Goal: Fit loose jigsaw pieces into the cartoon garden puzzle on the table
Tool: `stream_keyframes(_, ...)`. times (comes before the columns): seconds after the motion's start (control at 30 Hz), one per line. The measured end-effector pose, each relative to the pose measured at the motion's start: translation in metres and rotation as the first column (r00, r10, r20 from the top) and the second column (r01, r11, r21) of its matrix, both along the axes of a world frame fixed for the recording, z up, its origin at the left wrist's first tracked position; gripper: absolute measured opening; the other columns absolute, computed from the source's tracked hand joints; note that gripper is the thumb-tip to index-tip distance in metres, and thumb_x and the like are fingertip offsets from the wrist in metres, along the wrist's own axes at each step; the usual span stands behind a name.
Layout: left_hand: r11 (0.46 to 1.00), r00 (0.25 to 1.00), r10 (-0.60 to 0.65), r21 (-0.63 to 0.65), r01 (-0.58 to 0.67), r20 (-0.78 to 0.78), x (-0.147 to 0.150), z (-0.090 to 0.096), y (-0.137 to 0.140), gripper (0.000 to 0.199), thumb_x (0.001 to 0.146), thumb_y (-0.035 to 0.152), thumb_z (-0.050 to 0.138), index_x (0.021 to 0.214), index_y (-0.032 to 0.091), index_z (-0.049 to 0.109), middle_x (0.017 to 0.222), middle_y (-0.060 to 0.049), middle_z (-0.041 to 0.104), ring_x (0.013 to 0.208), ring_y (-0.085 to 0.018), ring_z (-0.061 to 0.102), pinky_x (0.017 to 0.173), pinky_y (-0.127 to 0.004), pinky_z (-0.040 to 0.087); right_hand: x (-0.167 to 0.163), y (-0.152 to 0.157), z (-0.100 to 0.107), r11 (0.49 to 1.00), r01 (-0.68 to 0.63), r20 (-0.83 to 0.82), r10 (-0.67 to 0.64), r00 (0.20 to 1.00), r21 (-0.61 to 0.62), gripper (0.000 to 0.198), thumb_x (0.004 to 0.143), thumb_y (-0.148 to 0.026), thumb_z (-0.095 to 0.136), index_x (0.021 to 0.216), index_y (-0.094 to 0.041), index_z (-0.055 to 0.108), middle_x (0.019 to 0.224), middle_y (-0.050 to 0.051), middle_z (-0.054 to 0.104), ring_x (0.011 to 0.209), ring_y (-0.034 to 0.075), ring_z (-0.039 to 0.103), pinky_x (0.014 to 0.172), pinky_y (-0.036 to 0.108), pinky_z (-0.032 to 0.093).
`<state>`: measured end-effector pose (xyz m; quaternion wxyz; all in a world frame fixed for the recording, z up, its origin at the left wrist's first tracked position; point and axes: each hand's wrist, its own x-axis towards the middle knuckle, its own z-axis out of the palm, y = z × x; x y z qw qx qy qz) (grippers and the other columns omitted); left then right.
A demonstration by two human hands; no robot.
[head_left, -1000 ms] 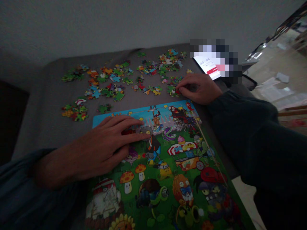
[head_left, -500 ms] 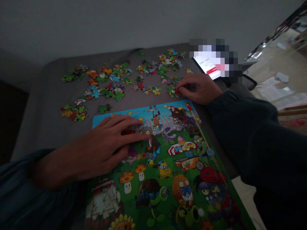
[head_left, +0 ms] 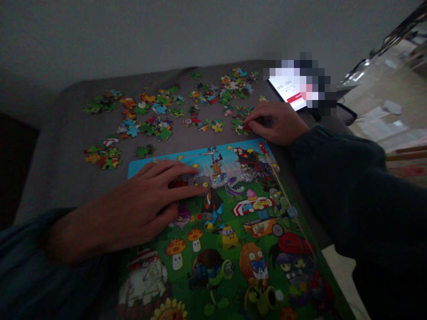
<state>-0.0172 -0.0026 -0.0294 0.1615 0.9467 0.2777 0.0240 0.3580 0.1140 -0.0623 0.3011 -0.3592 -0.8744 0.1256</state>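
Note:
My left hand (head_left: 151, 195) lies on the upper left of a puzzle board (head_left: 227, 253), its fingers stretched out and holding nothing. The board bears a colourful picture of zombies, mushrooms and plants on green, with blue sky along the top. Beyond its top right corner is my right hand (head_left: 278, 122), thumb and forefinger brought together in a pinch. Those fingertips touch a small cluster of green and red puzzle pieces (head_left: 239, 126). Whether a piece is between them is hidden.
Several more heaps of loose puzzle pieces (head_left: 155, 126) lie across the grey cloth-covered table (head_left: 66, 146) behind the board. A lit phone (head_left: 287, 92) with a running timer stands at the back right, partly pixelated. A pale wall (head_left: 160, 35) rises behind the table.
Both hands keep their places and shapes. The phone's timer display has moved on slightly.

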Motion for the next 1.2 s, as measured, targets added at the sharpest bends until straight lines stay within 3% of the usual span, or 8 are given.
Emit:
stream_keyframes(0.13, 1.000, 1.000, -0.001, 0.005, 0.001, 0.007, -0.0006, -0.0005, -0.0002, 0.060, 0.100, 0.020, 0.043, 0.153, 0.049, 0.052, 0.159, 0.001, 0.054, 0.140, -0.033, 0.053, 0.118, -0.057, 0.043, 0.0011, 0.0010, -0.0004, 0.998, -0.018, 0.040, 0.015, 0.999, 0.054, 0.015, 0.097, -0.024, 0.063, 0.098, -0.021, 0.078, 0.088, 0.005, 0.074, 0.077, 0.019, 0.066, 0.071, 0.037, 0.054)
stream_keyframes(0.37, 1.000, 1.000, -0.013, 0.020, 0.013, 0.027, -0.0011, -0.0018, 0.0004, 0.061, 0.101, 0.020, 0.043, 0.154, 0.048, 0.050, 0.158, -0.001, 0.054, 0.141, -0.032, 0.051, 0.116, -0.057, 0.044, 0.0003, -0.0005, 0.0010, 0.999, 0.022, 0.017, -0.021, 1.000, -0.027, 0.008, 0.095, -0.029, 0.070, 0.095, -0.028, 0.078, 0.089, 0.005, 0.073, 0.080, 0.023, 0.067, 0.075, 0.041, 0.056)
stream_keyframes(0.67, 1.000, 0.999, -0.006, 0.019, 0.006, 0.044, -0.0004, -0.0032, 0.0012, 0.060, 0.103, 0.022, 0.042, 0.158, 0.047, 0.046, 0.157, 0.000, 0.055, 0.139, -0.031, 0.053, 0.117, -0.054, 0.045, 0.0011, 0.0012, -0.0006, 1.000, 0.008, 0.027, -0.008, 1.000, 0.002, 0.013, 0.097, -0.028, 0.066, 0.097, -0.027, 0.079, 0.089, 0.005, 0.074, 0.079, 0.021, 0.067, 0.073, 0.039, 0.056)
stream_keyframes(0.9, 0.999, 0.998, 0.008, 0.044, -0.010, 0.059, -0.0015, -0.0023, 0.0038, 0.058, 0.104, 0.023, 0.042, 0.157, 0.047, 0.047, 0.156, 0.001, 0.056, 0.139, -0.030, 0.054, 0.116, -0.052, 0.047, -0.0012, 0.0016, -0.0013, 0.997, -0.034, 0.024, 0.032, 0.999, 0.076, 0.017, 0.096, -0.025, 0.063, 0.097, -0.018, 0.078, 0.087, 0.006, 0.074, 0.077, 0.018, 0.068, 0.073, 0.036, 0.053)
stream_keyframes(1.2, 0.996, 0.999, -0.031, 0.086, 0.029, 0.026, -0.0037, -0.0054, 0.0030, 0.058, 0.105, 0.025, 0.042, 0.158, 0.048, 0.045, 0.158, 0.000, 0.053, 0.141, -0.031, 0.052, 0.115, -0.055, 0.046, -0.0015, 0.0020, -0.0026, 0.996, -0.042, 0.023, 0.040, 0.999, 0.081, 0.017, 0.097, -0.024, 0.061, 0.097, -0.020, 0.077, 0.087, 0.006, 0.074, 0.075, 0.018, 0.066, 0.072, 0.036, 0.053)
